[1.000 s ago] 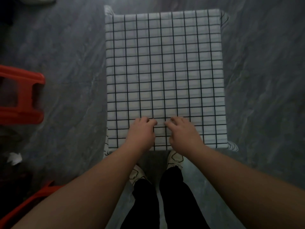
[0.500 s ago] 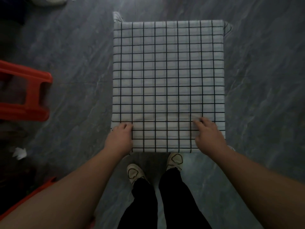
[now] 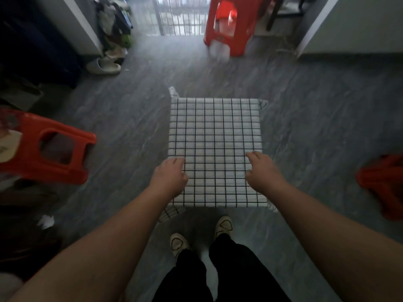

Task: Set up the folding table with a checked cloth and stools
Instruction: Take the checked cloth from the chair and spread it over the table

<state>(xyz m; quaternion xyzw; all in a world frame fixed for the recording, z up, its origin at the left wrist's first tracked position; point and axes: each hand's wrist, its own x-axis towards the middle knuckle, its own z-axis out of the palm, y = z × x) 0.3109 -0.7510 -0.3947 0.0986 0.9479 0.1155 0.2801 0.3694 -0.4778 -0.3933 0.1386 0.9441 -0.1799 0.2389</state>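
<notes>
Two hands lie palm down on the near half of the checked cloth: the left hand at its left edge and the right hand at its right edge. Both have loosely bent fingers that rest on the fabric and grip nothing. The cloth is spread flat over the low table, which is hidden beneath it, and its corners hang down at the near and far ends. Pale shoes stand on the grey floor just before the near edge. One red stool lies on its side well to the left. A second stool shows at the right border, and a third stool stands far off by a barred gate. A pale slipper lies near the far left wall.
</notes>
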